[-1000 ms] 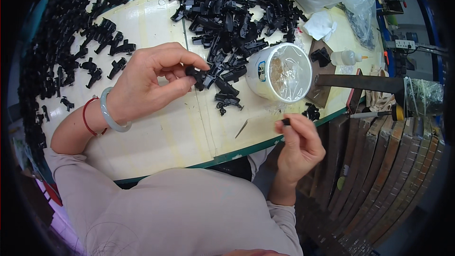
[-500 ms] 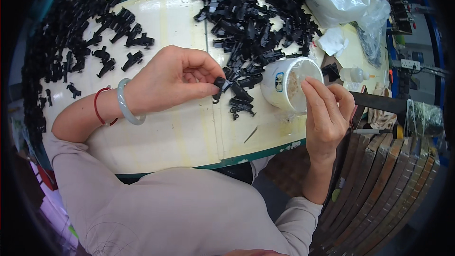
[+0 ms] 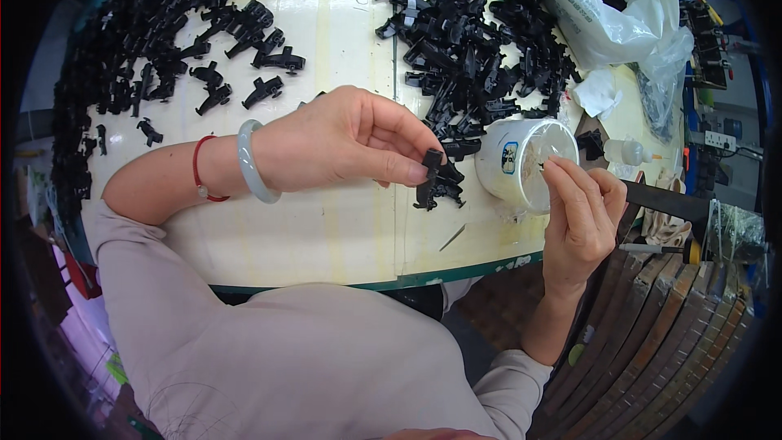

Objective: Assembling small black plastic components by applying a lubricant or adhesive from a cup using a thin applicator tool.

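Between the thumb and fingers of my left hand (image 3: 350, 143) is a black plastic part (image 3: 428, 179), held just in front of the near end of a loose pile of similar black parts (image 3: 464, 57). My right hand (image 3: 580, 212) is pinched closed at the mouth of a white round tub (image 3: 498, 171). The tub lies tilted, its opening toward that hand, with small pale bits inside. A tiny dark speck shows at the right fingertips, too small to name.
Many more black parts (image 3: 122, 41) spread over the table's left side. At the back right are a white plastic bag (image 3: 586, 16), crumpled white tissue (image 3: 597, 94) and a small clear bottle (image 3: 626, 151). A dark bar (image 3: 664, 199) juts in beyond my right hand.
My left hand has drawn a black part away from the pile's near end, and the part now stands upright in its fingers. My right hand stays pinched by the tub. The whole view has shifted slightly.
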`<state>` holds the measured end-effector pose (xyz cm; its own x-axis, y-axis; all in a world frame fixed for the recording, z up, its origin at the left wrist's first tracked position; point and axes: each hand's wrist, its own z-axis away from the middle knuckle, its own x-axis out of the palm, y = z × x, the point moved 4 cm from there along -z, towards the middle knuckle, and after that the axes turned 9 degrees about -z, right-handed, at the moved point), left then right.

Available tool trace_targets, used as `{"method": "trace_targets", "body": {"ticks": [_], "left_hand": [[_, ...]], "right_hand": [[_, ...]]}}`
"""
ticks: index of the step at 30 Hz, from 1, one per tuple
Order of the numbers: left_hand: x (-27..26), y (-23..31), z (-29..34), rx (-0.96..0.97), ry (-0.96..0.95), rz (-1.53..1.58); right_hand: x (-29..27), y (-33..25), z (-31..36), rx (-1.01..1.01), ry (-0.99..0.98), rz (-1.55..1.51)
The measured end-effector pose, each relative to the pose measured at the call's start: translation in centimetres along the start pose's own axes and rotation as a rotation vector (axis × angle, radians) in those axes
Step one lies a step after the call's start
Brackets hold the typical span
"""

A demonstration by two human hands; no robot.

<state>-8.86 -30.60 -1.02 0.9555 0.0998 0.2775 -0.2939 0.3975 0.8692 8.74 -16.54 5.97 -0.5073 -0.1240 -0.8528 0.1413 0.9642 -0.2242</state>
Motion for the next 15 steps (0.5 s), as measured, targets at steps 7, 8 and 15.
{"method": "trace_targets", "body": {"ticks": [7,8,15], "left_hand": [[1.4,-0.2,0.1,0.023,-0.07,0.215],[1.6,-0.2,0.2,-0.006,-0.071,0.24],[2.1,-1.1,0.1,0.039,-0.099,0.174]], "right_hand": [[0.0,-0.2,0.0,0.001,0.024,-0.018],[-0.3,-0.4,-0.1,0.01,0.059,-0.038],[0.0,-4.3,0.4,0.198,0.208,-0.409]]}}
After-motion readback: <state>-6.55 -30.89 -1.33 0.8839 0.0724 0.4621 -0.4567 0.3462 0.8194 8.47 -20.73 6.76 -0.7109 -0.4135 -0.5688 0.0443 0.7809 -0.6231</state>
